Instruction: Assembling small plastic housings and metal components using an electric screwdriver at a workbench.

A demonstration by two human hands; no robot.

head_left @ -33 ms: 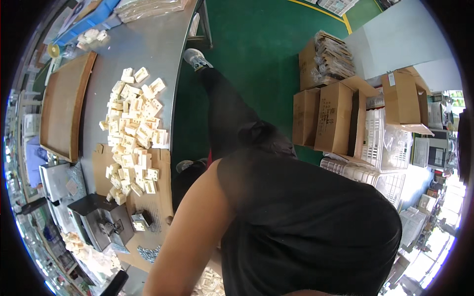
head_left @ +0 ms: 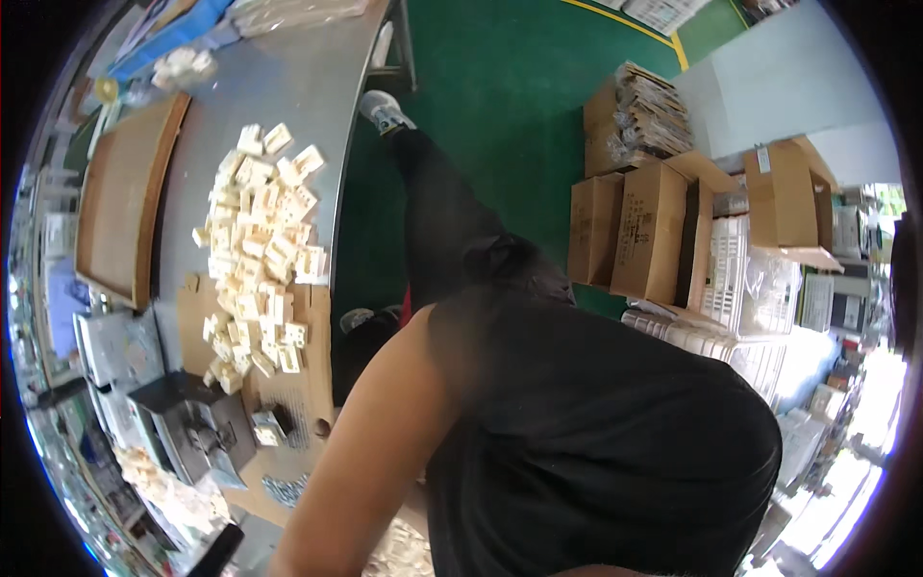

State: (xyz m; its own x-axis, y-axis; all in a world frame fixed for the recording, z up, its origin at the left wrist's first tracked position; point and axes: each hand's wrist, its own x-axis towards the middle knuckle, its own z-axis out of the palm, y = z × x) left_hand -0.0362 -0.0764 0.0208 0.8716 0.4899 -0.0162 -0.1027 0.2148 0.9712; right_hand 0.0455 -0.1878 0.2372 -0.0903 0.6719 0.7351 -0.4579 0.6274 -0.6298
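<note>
Neither of my hands shows; a bare arm (head_left: 370,442) under a black sleeve (head_left: 471,346) runs to the lower edge, its hand out of sight. I cannot tell for certain whose arm it is. Beside it on the bench is a small dark fixture (head_left: 279,416) with a cream piece at its front. A dark round knob (head_left: 321,428) sits close to the arm. Further up lies a heap of cream plastic blocks (head_left: 260,240) with recesses and holes. Small grey metal parts (head_left: 286,489) are heaped below the fixture. More cream pieces (head_left: 399,553) show under the arm.
A grey metal machine (head_left: 192,423) stands left of the fixture, on cardboard (head_left: 197,317). The metal bench (head_left: 327,106) carries a wooden tray (head_left: 125,207) and a blue bin (head_left: 183,38). Cardboard boxes (head_left: 649,231) and white crates (head_left: 726,279) stand right on the green floor (head_left: 500,106).
The bench and its contents have shifted slightly in the picture. The arm has moved a little left at the lower edge, and the dark knob now shows more fully.
</note>
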